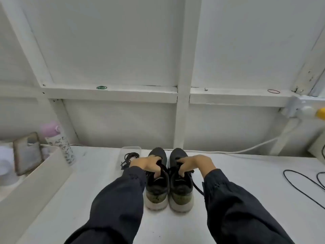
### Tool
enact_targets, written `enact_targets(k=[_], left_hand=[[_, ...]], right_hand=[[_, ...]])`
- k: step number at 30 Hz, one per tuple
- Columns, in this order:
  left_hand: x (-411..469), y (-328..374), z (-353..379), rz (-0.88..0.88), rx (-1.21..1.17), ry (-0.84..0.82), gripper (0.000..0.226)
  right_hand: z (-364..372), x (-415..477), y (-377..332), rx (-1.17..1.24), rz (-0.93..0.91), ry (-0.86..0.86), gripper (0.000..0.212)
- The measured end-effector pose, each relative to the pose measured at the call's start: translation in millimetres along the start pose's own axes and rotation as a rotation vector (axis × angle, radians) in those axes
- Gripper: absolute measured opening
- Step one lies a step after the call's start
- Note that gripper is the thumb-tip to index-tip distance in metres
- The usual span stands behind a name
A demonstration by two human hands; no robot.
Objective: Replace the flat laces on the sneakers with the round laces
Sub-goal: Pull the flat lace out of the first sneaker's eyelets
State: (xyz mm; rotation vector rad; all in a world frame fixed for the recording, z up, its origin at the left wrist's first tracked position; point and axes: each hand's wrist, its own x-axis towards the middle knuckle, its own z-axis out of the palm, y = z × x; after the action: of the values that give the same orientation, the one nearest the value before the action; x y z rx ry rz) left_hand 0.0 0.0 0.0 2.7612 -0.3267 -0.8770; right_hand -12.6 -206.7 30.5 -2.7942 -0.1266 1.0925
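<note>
While left hand [146, 163] grips left sneaker [156, 191] and right hand [195, 164] grips right sneaker [181, 191] at the laces [197, 186], recommend loosening each crossing from the top down.

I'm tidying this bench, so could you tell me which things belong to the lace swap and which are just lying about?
In use: left sneaker, held by left hand; right sneaker, held by right hand; spare laces in clear tub.
Lying about: water bottle, phone, black cable, rubber bands.
</note>
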Motion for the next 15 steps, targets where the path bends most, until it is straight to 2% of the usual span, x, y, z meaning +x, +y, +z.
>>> enact_targets(k=[4, 6, 10, 13, 15], left_hand=[[-3, 3, 28, 0.063, -0.126, 0.226, 0.085], [-3, 4, 41, 0.067, -0.172, 0.324, 0.08], [-4, 0, 60, 0.091, -0.275, 0.408, 0.077], [-7, -2, 65, 0.106, -0.318, 0.469, 0.064], [-10, -2, 65, 0.104, -0.323, 0.479, 0.061]], right_hand=[[25, 1, 0, 0.062, -0.043, 0.169, 0.1], [37, 5, 2, 0.109, -0.063, 0.196, 0.1], [53, 8, 3, 0.204, -0.111, 0.274, 0.089], [64, 8, 2, 0.17, -0.11, 0.432, 0.084], [69, 6, 1, 0.142, -0.1, 0.476, 0.081]])
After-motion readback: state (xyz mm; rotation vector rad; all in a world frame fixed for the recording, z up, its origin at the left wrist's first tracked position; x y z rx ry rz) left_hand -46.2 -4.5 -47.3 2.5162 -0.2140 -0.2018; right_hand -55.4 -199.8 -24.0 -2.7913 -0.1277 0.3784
